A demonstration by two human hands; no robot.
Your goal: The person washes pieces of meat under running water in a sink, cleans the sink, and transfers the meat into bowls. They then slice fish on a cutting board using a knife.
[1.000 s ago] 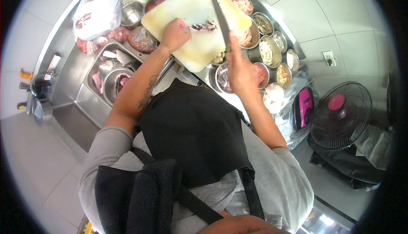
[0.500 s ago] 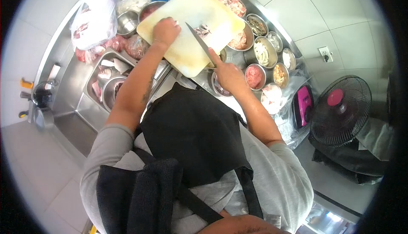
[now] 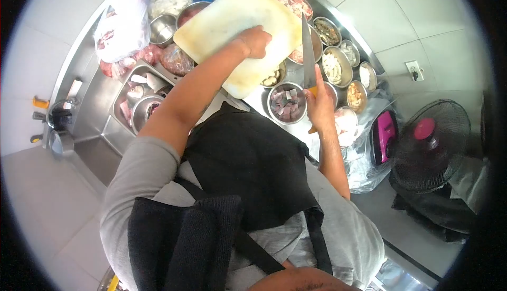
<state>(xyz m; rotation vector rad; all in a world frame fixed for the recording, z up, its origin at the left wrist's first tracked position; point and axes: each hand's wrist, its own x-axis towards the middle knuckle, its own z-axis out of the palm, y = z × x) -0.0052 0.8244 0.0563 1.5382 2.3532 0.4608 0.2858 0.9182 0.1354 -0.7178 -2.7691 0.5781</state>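
My left hand (image 3: 257,41) is over the right-middle part of the pale, yellowed cutting board (image 3: 208,26), its fingers curled together. Whatever lies under or inside those fingers is hidden. Off the board's right side, my right hand (image 3: 320,106) grips a knife (image 3: 309,58) by its yellow handle. The long blade points away from me, above the metal bowls. Close to that hand, on its left, stands a steel bowl of cut, grey-skinned fish chunks (image 3: 287,105).
Several steel bowls of ingredients crowd the right side, among them white strips (image 3: 332,68) and raw meat (image 3: 293,3). At left are a bulging plastic bag (image 3: 122,24), a metal pan of fish pieces (image 3: 129,100) and a sink (image 3: 95,153). A fan (image 3: 430,145) stands far right.
My left hand has slid right across the board, over where small pale and dark pieces lay. My right hand has drawn the knife off the board to the right, uncovering the fish-chunk bowl.
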